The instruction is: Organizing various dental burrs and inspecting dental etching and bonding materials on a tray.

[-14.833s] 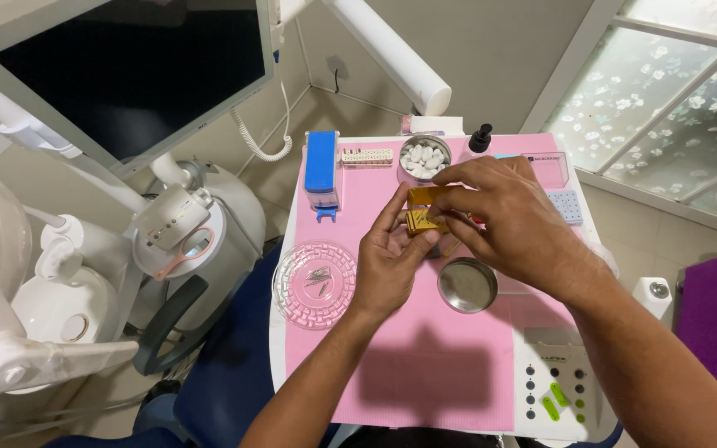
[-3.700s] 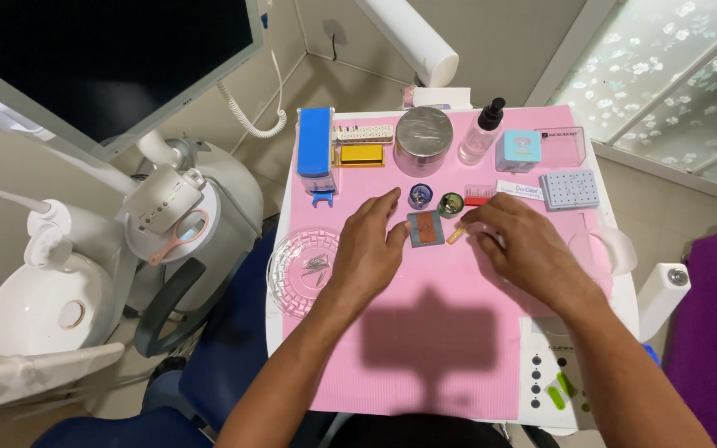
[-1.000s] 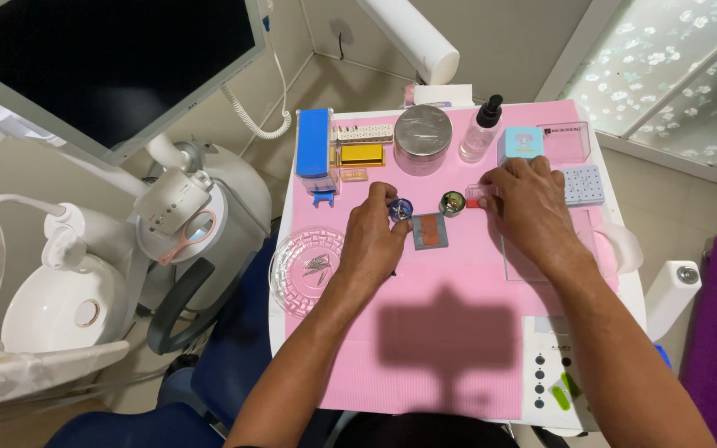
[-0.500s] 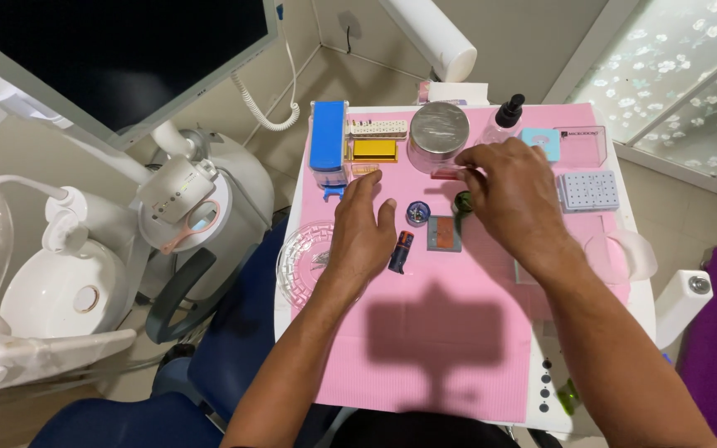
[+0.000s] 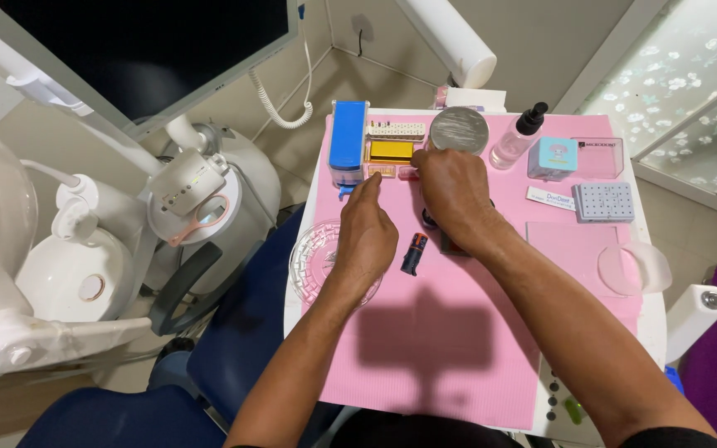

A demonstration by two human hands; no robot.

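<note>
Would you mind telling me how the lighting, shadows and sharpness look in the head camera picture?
Head view: bright, even light from above; a dark blocky shadow falls on the pink mat below the left hand and right hand. The round metal tin shows dull glare, the black screen faint reflections. The frosted window glows. Things on the mat look sharp; lines bow slightly at the edges.

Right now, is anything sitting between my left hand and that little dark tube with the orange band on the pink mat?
Nothing visible does. The left hand lies just left of the dark tube, with only bare pink mat between them.
</note>
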